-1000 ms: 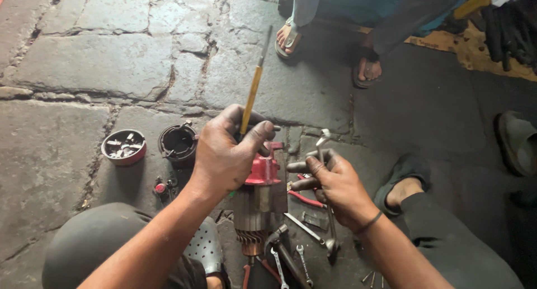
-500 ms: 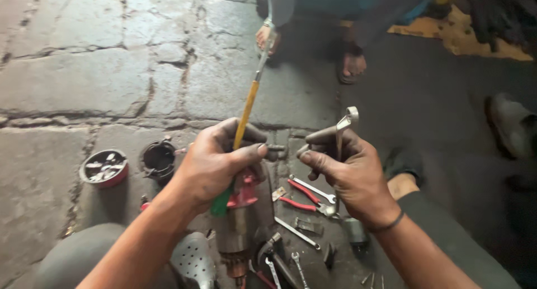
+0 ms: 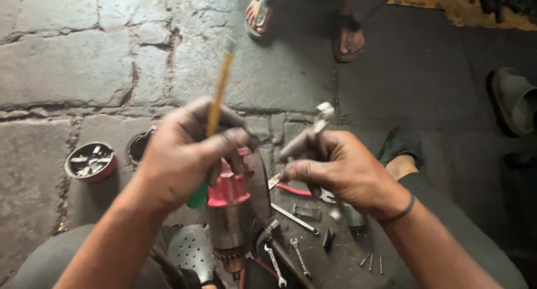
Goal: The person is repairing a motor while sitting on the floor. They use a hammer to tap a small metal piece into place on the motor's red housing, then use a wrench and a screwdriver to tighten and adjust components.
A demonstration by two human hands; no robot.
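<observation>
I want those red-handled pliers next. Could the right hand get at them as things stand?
Probably not right away: the right hand hovers just above the red-handled pliers, but its grip is full with a metal wrench, which would have to be put down first.

Floor: grey stone slabs (image 3: 72,65) with cracked joints, under me and out toward 12 o'clock.
Mat: a yellowish patterned mat (image 3: 470,6) at 1 o'clock.
Light: dim, shadow darkest at 3 o'clock.

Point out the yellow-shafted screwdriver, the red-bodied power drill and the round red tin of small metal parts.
yellow-shafted screwdriver (image 3: 219,92), head view, on its yellow shaft.
red-bodied power drill (image 3: 229,189), head view, on its red housing.
round red tin of small metal parts (image 3: 106,169), head view, on its red side wall.
</observation>
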